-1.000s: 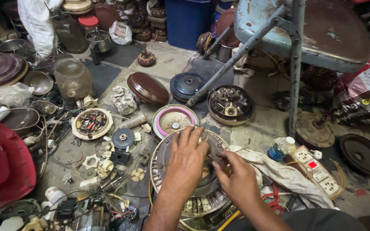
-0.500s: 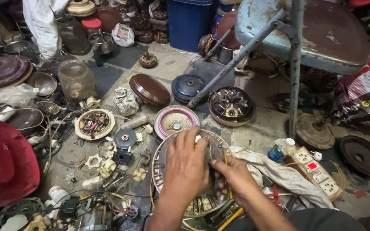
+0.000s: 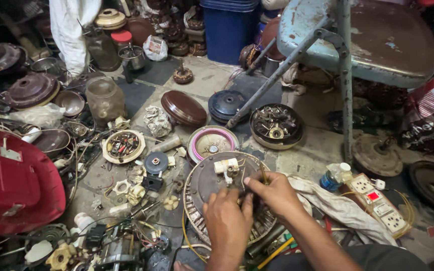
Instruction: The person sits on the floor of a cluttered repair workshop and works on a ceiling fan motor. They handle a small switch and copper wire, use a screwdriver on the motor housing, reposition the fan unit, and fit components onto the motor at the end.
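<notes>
Cluttered workshop floor [image 3: 307, 155] — round fan motor [image 3: 212, 185] central. Left hand [image 3: 227, 221] lies palm-down, fingers together, on motor; right hand [image 3: 275, 193] pinches a wire at its top.

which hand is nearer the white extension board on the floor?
Right. The right hand is on the round fan motor, on the side facing the extension board. The left hand sits further away, lower on the motor.
</notes>
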The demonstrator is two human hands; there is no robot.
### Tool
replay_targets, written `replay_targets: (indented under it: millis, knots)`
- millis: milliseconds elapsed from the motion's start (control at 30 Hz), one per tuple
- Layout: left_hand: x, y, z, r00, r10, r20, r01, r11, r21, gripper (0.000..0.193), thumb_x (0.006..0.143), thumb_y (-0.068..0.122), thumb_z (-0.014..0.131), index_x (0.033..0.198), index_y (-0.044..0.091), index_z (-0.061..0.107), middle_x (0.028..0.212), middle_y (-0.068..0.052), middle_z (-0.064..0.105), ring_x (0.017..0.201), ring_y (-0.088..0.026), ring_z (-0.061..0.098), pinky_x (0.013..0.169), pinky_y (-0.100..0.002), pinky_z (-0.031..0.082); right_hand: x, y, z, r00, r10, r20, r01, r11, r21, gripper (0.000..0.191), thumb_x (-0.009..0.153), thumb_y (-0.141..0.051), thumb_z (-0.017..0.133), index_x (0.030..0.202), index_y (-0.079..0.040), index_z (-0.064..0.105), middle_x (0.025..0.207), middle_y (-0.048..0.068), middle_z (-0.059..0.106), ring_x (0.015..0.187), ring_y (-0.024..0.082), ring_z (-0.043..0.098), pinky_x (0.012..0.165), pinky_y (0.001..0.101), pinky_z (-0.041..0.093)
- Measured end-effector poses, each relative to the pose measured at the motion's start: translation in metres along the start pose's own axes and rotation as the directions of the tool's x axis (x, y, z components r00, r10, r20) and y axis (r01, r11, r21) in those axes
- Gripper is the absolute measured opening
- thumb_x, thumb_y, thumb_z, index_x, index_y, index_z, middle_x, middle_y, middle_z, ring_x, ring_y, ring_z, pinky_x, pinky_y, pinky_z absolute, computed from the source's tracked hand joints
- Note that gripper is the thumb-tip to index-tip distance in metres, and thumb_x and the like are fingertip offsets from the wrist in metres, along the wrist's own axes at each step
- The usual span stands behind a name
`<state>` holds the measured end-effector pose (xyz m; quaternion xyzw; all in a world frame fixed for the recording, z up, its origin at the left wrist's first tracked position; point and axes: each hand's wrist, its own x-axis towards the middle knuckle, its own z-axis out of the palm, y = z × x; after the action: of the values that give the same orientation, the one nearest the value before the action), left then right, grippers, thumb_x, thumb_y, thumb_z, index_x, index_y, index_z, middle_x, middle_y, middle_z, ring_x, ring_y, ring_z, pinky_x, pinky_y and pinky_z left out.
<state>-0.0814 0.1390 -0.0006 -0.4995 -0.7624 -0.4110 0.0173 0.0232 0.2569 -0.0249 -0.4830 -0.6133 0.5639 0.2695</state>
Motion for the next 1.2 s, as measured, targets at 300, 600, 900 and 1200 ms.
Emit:
replay_targets:
  millis: [300,600,900,1200]
  knots:
    - [-0.002,-0.007,0.001,0.995,-0.095,0.03,0.096,0.994,-0.05,0.015,0.081,0.023,0.074,0.085,0.009,0.075,0.094,-0.011,0.072,0.092,-0.035,0.063,0.08,-0.051,0.045,-0.011,0.005,0.001,0.966,-0.259,0.023,0.26,0.964,-0.053,0.019,0.088,-0.017,0.073,0.099,-0.002,0.074,0.085,0.004,0.076,0.075,0.012,0.066,0.069,0.0295,0.054]
    - [0.011,-0.037,-0.019,0.985,0.119,0.123,-0.088,0.968,-0.236,0.012,0.083,0.014,0.073,0.094,0.013,0.076,0.091,-0.007,0.07,0.089,-0.03,0.062,0.08,-0.045,0.042,0.005,-0.016,-0.013,0.664,-0.567,0.488,0.733,0.623,-0.272,0.022,0.09,-0.014,0.072,0.112,-0.008,0.075,0.101,0.01,0.075,0.093,0.027,0.072,0.082,0.0372,0.056]
    - [0.013,-0.053,-0.025,0.988,-0.007,0.156,0.013,0.999,-0.037,0.033,0.078,0.025,0.083,0.102,0.01,0.067,0.097,-0.008,0.068,0.098,-0.029,0.063,0.089,-0.047,0.041,0.008,-0.006,-0.004,0.769,-0.533,0.353,0.627,0.738,-0.25,0.015,0.084,-0.012,0.078,0.098,-0.008,0.079,0.089,0.007,0.075,0.084,0.02,0.074,0.076,0.0332,0.057]
    - [0.022,-0.064,-0.018,0.993,0.107,0.045,-0.096,0.976,-0.196,0.054,0.083,0.011,0.078,0.134,0.009,0.062,0.141,-0.012,0.061,0.132,-0.034,0.055,0.112,-0.044,0.041,0.003,-0.005,0.004,0.799,-0.559,0.222,0.596,0.785,-0.168,0.019,0.079,-0.014,0.082,0.096,-0.006,0.078,0.089,0.005,0.076,0.081,0.019,0.075,0.073,0.0309,0.057]
